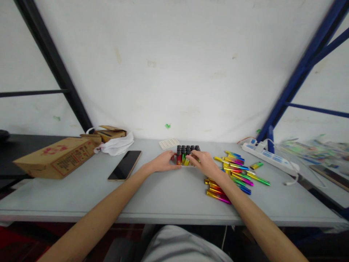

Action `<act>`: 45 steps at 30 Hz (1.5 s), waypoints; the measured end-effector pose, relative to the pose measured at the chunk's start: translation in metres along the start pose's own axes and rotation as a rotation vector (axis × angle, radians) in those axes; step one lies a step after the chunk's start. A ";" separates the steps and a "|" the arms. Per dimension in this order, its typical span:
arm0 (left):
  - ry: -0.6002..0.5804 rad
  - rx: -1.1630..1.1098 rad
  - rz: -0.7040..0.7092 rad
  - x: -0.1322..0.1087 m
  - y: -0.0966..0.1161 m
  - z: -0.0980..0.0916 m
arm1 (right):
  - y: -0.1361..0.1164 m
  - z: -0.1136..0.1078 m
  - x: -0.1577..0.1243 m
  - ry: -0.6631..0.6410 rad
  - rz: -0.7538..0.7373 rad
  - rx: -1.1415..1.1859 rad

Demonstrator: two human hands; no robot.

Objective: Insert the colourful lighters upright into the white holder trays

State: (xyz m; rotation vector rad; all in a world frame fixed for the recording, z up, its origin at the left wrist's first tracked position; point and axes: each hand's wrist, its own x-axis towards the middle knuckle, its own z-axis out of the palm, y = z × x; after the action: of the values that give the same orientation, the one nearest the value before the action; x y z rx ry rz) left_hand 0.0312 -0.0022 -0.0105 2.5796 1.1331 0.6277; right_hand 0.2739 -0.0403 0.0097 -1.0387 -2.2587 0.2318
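In the middle of the table a pale tray (188,166) holds several upright tubes (179,158) with black caps and shiny coloured bodies. My left hand (163,161) curls round the tray's left side, thumb along its front edge. At the front right, my right hand (203,163) has its fingertips pinched at the top of a yellow-green tube (187,161), which leans slightly; the fingers partly cover it. Beside and under my right forearm lies a loose pile of shiny gradient-coloured tubes (240,174).
Behind the tray lies a second pale tray with holes (169,143). To the left are a phone (125,165), a cardboard box (57,156) and a white plastic bag (117,145). A white power strip (272,159) stands at right, near the blue metal frame (297,65).
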 end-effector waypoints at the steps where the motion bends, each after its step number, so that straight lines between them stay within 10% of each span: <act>1: 0.000 0.011 0.000 0.000 0.000 0.000 | 0.000 0.001 0.000 -0.014 0.009 -0.004; 16: 0.017 -0.001 -0.001 0.001 -0.001 0.001 | -0.007 0.003 0.009 -0.264 0.054 -0.296; 28: -0.027 -0.003 -0.004 0.001 0.002 -0.002 | -0.003 -0.011 0.005 -0.085 0.064 -0.379; 38: -0.046 0.023 -0.007 0.000 -0.001 -0.001 | 0.124 -0.117 -0.036 -0.053 0.408 -0.523; 45: -0.049 0.014 -0.016 0.000 0.001 -0.002 | 0.185 -0.119 -0.056 -0.221 0.515 -0.535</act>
State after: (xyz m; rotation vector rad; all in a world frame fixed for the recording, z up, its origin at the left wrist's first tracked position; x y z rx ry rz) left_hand 0.0309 -0.0023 -0.0087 2.5803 1.1448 0.5516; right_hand 0.4891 0.0315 0.0022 -1.9604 -2.2566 -0.0603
